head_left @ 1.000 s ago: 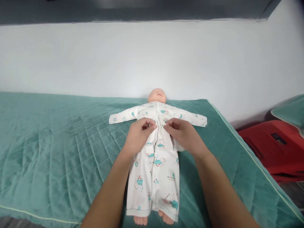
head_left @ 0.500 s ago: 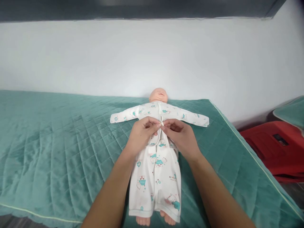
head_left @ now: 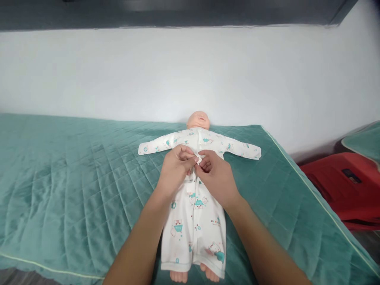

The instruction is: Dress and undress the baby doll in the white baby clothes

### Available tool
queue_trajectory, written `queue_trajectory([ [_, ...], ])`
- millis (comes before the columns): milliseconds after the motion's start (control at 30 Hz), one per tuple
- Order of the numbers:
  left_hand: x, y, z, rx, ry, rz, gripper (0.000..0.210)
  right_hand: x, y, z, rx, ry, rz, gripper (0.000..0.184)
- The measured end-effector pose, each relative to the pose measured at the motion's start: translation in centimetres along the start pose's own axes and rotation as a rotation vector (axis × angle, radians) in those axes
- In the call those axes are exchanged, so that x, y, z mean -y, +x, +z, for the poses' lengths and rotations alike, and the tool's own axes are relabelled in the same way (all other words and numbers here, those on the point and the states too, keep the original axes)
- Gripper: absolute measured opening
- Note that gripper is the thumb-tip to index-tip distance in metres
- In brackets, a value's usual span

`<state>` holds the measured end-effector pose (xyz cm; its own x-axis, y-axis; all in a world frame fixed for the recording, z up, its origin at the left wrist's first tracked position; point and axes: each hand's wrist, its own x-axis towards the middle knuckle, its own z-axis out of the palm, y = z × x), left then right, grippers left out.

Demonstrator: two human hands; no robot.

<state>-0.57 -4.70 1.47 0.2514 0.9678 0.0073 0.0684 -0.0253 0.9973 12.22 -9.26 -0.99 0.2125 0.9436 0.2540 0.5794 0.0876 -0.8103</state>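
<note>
A baby doll (head_left: 198, 119) lies on its back, its head toward the wall and its feet toward me. It wears a white printed romper (head_left: 194, 221) with long sleeves spread to both sides. Over the doll's belly, my left hand (head_left: 178, 164) pinches the front edge of the romper between thumb and fingers. Close beside it, my right hand (head_left: 215, 172) pinches the same cloth, fingers curled. A small fold of white cloth shows between the fingertips. Any fastener there is hidden by my fingers. Small snaps run down the romper's front below the hands.
A green quilted cover (head_left: 89, 190) lies beneath the doll. Behind it stands a white wall (head_left: 190, 71) with a dark band (head_left: 178, 16) above. At the right, past the cover's edge, is a red plastic object (head_left: 344, 186), with more green fabric (head_left: 363, 138) behind it.
My right hand has shifted slightly left and down, closer to the left hand. The pinched edge has turned, and its white fold now shows between the fingertips. The doll stays put.
</note>
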Motion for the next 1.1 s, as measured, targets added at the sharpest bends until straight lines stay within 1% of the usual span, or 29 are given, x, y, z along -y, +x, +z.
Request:
queue_trajectory([
  [67, -0.1, 0.0, -0.2, -0.003, -0.067, -0.016, 0.017, 0.1, -0.1, 0.0, 0.002, -0.056, -0.027, 0.027],
  [167, 0.0, 0.0, -0.7, 0.075, -0.126, -0.018, 0.018, 0.1, -0.2, -0.5, 0.037, -0.079, -0.033, 0.030],
  [233, 0.1, 0.1, -1.1, 0.139, -0.097, -0.023, 0.017, 0.0, -0.1, -0.9, 0.101, -0.060, -0.033, 0.035],
  [300, 0.3, 0.2, -1.3, 0.165, -0.018, -0.032, 0.015, -0.1, 0.0, -1.3, 0.175, -0.089, -0.049, 0.042],
  [367, 0.6, 0.3, -1.3, 0.145, 0.104, -0.006, 0.012, 0.1, 0.0, -1.6, 0.210, -0.192, -0.089, 0.045],
  [400, 0.8, 0.3, -1.3, 0.120, 0.178, 0.029, 0.010, 0.3, -0.1, -1.6, 0.220, -0.253, -0.112, 0.045],
  [467, 1.3, 0.0, -1.2, 0.038, 0.338, 0.127, 0.006, 0.7, -0.7, -1.7, 0.239, -0.338, -0.148, 0.044],
  [533, 2.0, -0.7, -1.3, -0.036, 0.471, 0.234, 0.002, 0.8, -1.8, -1.7, 0.250, -0.338, -0.170, 0.041],
  [600, 2.6, -1.9, -1.6, -0.043, 0.555, 0.335, 0.004, 0.1, -3.3, -1.8, 0.199, -0.283, -0.200, 0.036],
  [700, 3.0, -4.2, -2.0, 0.032, 0.692, 0.471, 0.014, -2.0, -5.7, -1.7, 0.027, -0.238, -0.283, 0.032],
  [767, 2.9, -5.4, -2.0, 0.069, 0.834, 0.522, 0.020, -3.4, -6.5, -1.5, -0.048, -0.273, -0.312, 0.033],
  [833, 2.5, -5.9, -1.6, 0.083, 0.978, 0.537, 0.018, -4.1, -6.4, -1.3, -0.069, -0.336, -0.302, 0.030],
  [900, 2.1, -5.9, -1.0, 0.078, 1.058, 0.544, 0.016, -3.9, -5.6, -1.1, -0.055, -0.365, -0.310, 0.023],
  [933, 2.0, -5.8, -0.7, 0.069, 1.056, 0.556, 0.018, -3.5, -5.1, -1.1, -0.063, -0.347, -0.327, 0.021],
  [1033, 1.8, -5.7, -0.2, 0.046, 0.953, 0.642, 0.026, -1.9, -4.4, -1.4, -0.160, -0.227, -0.384, 0.024],
  [1067, 1.9, -5.8, -0.3, 0.065, 0.924, 0.677, 0.027, -1.3, -4.6, -1.5, -0.181, -0.207, -0.392, 0.024],
  [1100, 2.1, -6.0, -0.5, 0.103, 0.910, 0.703, 0.026, -0.9, -4.8, -1.6, -0.171, -0.211, -0.398, 0.024],
])
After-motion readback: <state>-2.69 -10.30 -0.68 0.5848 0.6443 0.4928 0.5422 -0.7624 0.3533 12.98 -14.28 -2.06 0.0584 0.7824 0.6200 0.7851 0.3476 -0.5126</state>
